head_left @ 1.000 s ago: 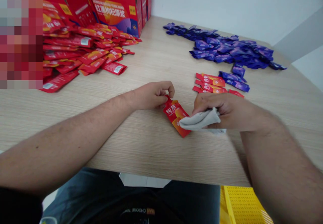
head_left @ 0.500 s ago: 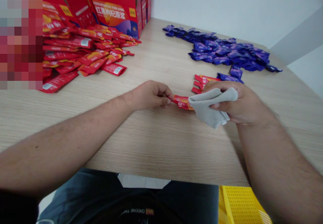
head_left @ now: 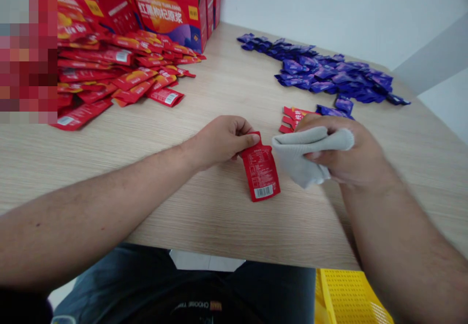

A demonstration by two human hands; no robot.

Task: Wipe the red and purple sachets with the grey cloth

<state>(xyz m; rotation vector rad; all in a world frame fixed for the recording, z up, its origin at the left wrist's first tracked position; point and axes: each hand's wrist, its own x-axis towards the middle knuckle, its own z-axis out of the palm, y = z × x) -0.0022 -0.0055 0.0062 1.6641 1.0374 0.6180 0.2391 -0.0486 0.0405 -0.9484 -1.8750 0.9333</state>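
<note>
My left hand (head_left: 228, 141) pinches the narrow top end of a red sachet (head_left: 261, 173), whose printed side with the barcode faces up toward me. Folded grey-white cloth (head_left: 305, 156) is gripped in my right hand (head_left: 343, 143), just right of the sachet and apart from it. Several red sachets (head_left: 288, 119) lie on the table beyond my right hand, their ends side by side. Touching or close to them is a purple sachet (head_left: 332, 111), partly hidden by that hand.
A heap of red sachets (head_left: 127, 70) lies at the back left before red boxes (head_left: 164, 17). Purple sachets (head_left: 325, 73) are piled at the back right of the wooden table (head_left: 219, 217). A yellow basket (head_left: 347, 295) stands below the front edge at right.
The red sachet has turned from lying sideways against the cloth to hanging down toward me, with its barcode side now showing. The cloth and my right hand have shifted slightly right, off the sachet.
</note>
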